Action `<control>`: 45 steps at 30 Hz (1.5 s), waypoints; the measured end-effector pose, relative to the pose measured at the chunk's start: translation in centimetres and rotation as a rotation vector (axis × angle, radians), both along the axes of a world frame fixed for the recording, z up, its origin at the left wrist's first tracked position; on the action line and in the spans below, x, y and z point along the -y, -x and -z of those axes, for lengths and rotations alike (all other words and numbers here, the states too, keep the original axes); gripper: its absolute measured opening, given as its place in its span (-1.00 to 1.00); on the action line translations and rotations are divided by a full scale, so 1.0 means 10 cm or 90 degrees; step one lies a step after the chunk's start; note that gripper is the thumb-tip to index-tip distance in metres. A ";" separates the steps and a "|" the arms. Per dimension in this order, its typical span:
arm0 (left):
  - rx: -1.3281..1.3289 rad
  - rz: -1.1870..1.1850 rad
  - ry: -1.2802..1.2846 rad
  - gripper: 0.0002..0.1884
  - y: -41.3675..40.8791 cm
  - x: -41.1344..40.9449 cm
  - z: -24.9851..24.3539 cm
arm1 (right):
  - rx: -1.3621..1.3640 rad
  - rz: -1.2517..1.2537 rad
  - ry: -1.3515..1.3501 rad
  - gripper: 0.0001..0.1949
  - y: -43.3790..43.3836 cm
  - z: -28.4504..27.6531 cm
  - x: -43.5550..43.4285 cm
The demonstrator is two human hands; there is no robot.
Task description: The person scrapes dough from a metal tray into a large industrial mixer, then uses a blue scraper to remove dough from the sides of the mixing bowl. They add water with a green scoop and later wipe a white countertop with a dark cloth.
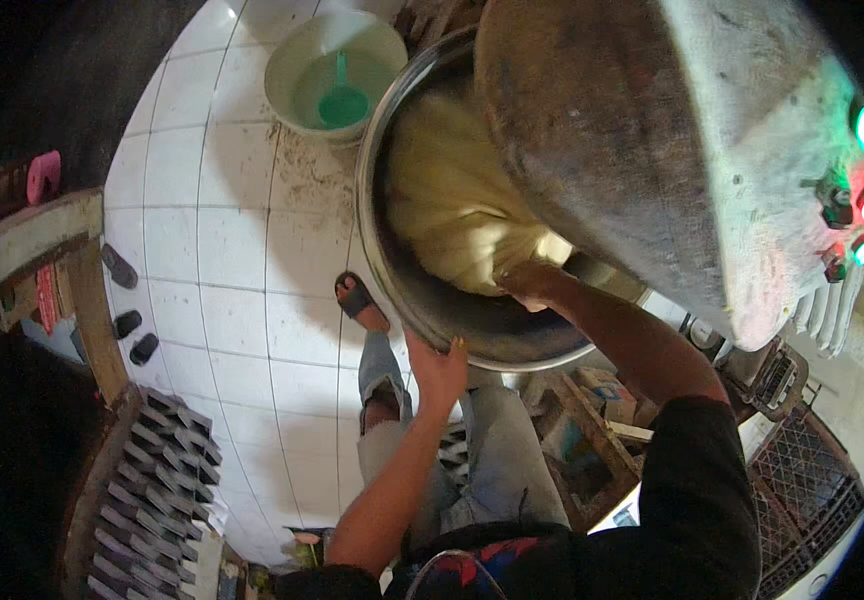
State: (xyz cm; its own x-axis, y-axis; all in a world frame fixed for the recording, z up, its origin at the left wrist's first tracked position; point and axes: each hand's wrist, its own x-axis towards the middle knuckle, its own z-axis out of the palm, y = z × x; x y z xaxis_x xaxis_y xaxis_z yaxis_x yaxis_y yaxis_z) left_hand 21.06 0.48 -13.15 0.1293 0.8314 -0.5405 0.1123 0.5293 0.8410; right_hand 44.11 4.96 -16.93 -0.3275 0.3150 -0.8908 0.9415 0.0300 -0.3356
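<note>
A large round metal mixer bowl (368, 225) stands before me with a mass of pale yellow dough (439, 191) in it. My right hand (528, 285) reaches into the bowl and grips the near edge of the dough, which is drawn into folds beside it. The fingers are partly hidden in that grip. On the bowl's near rim rests my left hand (438, 367), its thumb over the edge. The heavy mixer head (589, 142), worn and stained, overhangs the bowl's right side and covers part of the dough.
Lit buttons and switches (837, 206) sit on the mixer's side. A pale basin (282, 90) of water holding a green dipper (343, 105) stands beyond the bowl. Sandals (128, 324) lie on white floor tiles (233, 240). Wooden shelving (589, 495) and a dark crate (803, 487) are at right.
</note>
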 end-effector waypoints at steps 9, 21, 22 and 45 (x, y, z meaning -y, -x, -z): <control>-0.068 -0.027 0.095 -0.28 -0.04 0.15 0.02 | -0.092 -0.003 0.060 -0.65 0.40 -0.63 -0.45; -0.096 -0.014 0.033 -0.19 -0.01 -0.11 -0.11 | -0.017 0.070 -0.031 -0.58 0.21 -0.32 -0.03; -0.109 -0.019 0.014 -0.20 -0.02 -0.13 -0.17 | 0.012 0.098 -0.021 -0.57 0.19 -0.36 -0.05; -0.062 0.010 0.055 -0.28 -0.09 0.15 0.03 | -0.090 0.284 -0.103 -0.40 -0.02 -0.10 0.30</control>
